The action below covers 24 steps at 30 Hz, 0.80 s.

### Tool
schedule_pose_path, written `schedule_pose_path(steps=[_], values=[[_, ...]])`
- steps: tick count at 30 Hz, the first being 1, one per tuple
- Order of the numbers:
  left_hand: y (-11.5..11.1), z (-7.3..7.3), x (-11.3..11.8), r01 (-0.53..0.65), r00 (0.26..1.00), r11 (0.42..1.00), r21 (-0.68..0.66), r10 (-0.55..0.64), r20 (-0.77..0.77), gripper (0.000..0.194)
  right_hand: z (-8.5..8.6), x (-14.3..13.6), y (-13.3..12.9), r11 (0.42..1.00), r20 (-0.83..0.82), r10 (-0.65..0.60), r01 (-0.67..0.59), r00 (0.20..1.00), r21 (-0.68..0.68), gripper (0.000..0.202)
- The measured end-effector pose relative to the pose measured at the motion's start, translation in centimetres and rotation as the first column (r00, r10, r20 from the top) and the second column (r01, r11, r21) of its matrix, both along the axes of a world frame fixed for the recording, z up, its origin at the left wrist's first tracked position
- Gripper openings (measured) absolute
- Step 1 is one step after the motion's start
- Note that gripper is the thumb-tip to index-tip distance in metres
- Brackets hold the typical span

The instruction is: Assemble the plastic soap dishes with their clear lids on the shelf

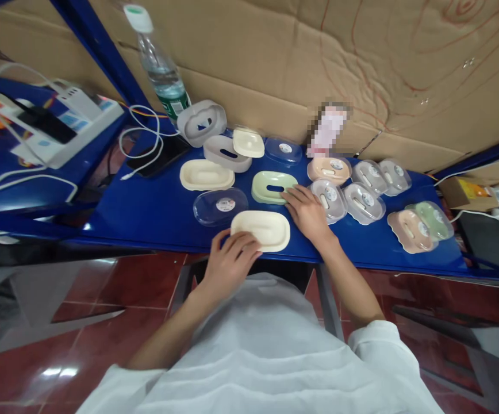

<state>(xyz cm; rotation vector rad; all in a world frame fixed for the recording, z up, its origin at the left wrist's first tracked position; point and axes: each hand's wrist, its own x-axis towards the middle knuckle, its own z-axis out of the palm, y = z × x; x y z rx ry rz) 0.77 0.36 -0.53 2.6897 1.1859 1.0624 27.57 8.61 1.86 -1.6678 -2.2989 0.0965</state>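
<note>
My left hand (232, 259) lies over the near left side of a cream soap dish base (271, 230), its fingers curled onto the rim and inside. The base rests at the table's front edge. With its fingers at the right end of a light green soap dish tray (271, 179), my right hand (310, 214) grips that rim. The tray has a long slot in its middle. Left of the cream base lies a clear lid (208, 207) with a round label. Behind that lid sits a second cream base (206, 174).
Grey soap dish parts (202, 123) stand at the back, near a water bottle (163, 75). Several lidded soap dishes (365, 201) occupy the right side of the blue table (163, 230). A phone (158, 158), a white cable (157, 144) and a power strip (85, 132) are at the left.
</note>
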Motion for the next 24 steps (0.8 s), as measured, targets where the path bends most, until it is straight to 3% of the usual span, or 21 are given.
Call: schedule_pose_path(steps=[3,6,10,12,17,24], values=[[0.0,-0.9,2.2,0.063,0.995,0.996,-0.062,-0.068,-0.072,0.013,-0.1,1.3,-1.9,0.998,-0.154,0.028,-0.020,0.988,0.055,0.035],[0.6,-1.8,3.3,0.048,0.996,0.994,-0.102,-0.056,-0.076,0.019,0.0,1.5,-4.7,0.994,-0.258,0.055,-0.029,0.965,0.107,0.036],[2.1,-2.1,2.8,-0.048,0.999,0.998,-0.046,0.048,-0.009,0.049,-0.1,1.4,-8.3,0.993,-0.228,0.105,-0.090,0.968,0.078,0.038],[2.8,-1.8,2.1,-0.017,1.000,0.998,-0.060,0.016,-0.015,0.051,-0.3,1.4,-9.3,0.987,-0.207,0.162,-0.153,0.965,0.057,0.039],[3.6,-1.6,0.9,0.108,0.993,0.984,-0.141,-0.115,-0.042,0.032,-1.3,1.4,-9.9,0.967,-0.143,0.253,-0.244,0.957,0.075,0.038],[4.1,-1.1,0.3,0.172,0.975,0.963,-0.205,-0.196,-0.105,0.037,-2.3,1.1,-9.8,0.969,-0.120,0.240,-0.230,0.963,0.088,0.033]])
